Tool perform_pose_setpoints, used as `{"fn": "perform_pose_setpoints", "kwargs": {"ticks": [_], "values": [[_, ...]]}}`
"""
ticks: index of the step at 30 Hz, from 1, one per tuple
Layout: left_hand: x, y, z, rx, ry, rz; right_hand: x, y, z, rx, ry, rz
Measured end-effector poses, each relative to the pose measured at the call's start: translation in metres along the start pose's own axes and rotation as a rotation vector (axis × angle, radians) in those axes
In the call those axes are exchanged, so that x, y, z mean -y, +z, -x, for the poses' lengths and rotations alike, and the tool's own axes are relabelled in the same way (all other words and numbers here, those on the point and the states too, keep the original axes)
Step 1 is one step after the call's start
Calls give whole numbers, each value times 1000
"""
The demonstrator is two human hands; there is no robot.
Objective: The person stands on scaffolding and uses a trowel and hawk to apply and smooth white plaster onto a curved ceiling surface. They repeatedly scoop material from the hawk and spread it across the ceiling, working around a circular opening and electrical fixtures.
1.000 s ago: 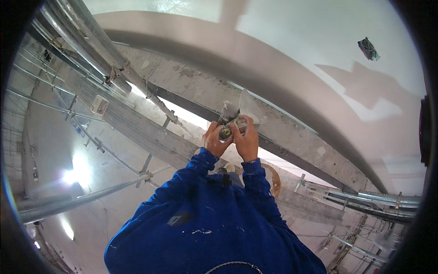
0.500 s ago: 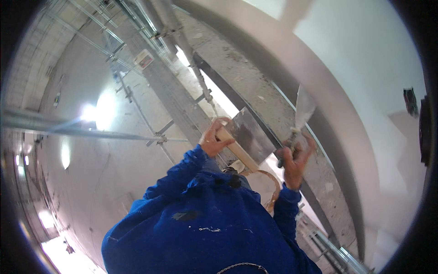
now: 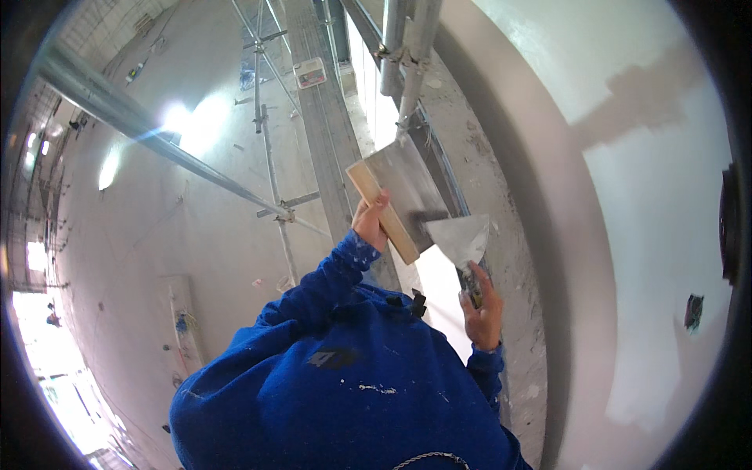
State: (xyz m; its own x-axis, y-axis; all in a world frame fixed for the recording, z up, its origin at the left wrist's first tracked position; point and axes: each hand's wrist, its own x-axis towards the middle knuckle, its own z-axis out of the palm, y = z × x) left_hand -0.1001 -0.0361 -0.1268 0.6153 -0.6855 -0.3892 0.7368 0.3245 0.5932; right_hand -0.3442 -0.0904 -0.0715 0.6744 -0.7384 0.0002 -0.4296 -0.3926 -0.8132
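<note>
My left hand (image 3: 371, 222) is closed round the wooden back of a wide plastering blade (image 3: 406, 174), its broad metal sheet facing up and tilted. Closed on a handle, my right hand (image 3: 483, 312) holds a putty knife (image 3: 464, 236) with a flared, whitish blade. One corner of the putty knife lies over the lower right edge of the wide blade; whether they press together I cannot tell. A dark patch shows on the wide blade beside that corner. Both sleeves are blue, with white specks at the left cuff.
Scaffold tubes (image 3: 409, 47) rise just beyond the blades, and a long pole (image 3: 164, 149) crosses at the left. A plank (image 3: 319, 125) carries a white container (image 3: 309, 74). Right of me run a rough concrete ledge (image 3: 513, 329) and a pale wall (image 3: 650, 196) with a dark hole (image 3: 694, 312).
My view has turned, shifting the scaffold. The putty knife has come from apart on the right to the wide blade's edge. The wide blade has moved farther from my body.
</note>
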Motion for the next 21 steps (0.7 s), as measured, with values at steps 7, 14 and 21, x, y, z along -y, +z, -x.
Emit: {"fn": "perform_pose_setpoints", "kwargs": {"ticks": [7,14,21], "values": [[-49,1,-25,96,158,89,25,19,-46,119,-69,278],[-67,-30,-33,292,58,-202,70,53,-110,116,-205,277],[-109,-46,-47,292,190,-604,98,77,-162,132,-327,202]]}}
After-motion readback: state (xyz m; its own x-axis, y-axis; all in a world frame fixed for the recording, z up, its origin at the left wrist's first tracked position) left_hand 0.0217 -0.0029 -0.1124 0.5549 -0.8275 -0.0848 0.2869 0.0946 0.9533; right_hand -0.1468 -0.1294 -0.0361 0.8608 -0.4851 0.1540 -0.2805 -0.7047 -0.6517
